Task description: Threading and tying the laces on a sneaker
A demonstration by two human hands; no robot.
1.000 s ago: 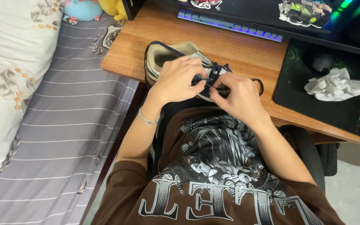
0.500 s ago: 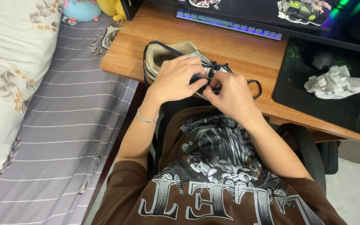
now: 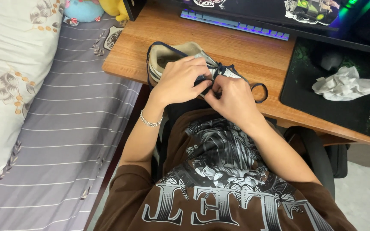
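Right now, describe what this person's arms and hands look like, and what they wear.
Both arms are bare below short brown sleeves of a T-shirt with a grey-and-white print. The left hand has a thin silver chain bracelet at the wrist; the right hand wears nothing visible.

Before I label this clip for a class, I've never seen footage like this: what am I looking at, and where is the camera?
The camera sits on a person's head and looks down at their own bare hands. No machine is involved. On the wooden desk lies a beige sneaker with dark laces. The left hand and the right hand both pinch the laces over the shoe. Farther back sit a backlit keyboard and a black mouse pad with a crumpled white tissue. A bed with a striped grey sheet stands on the person's left.
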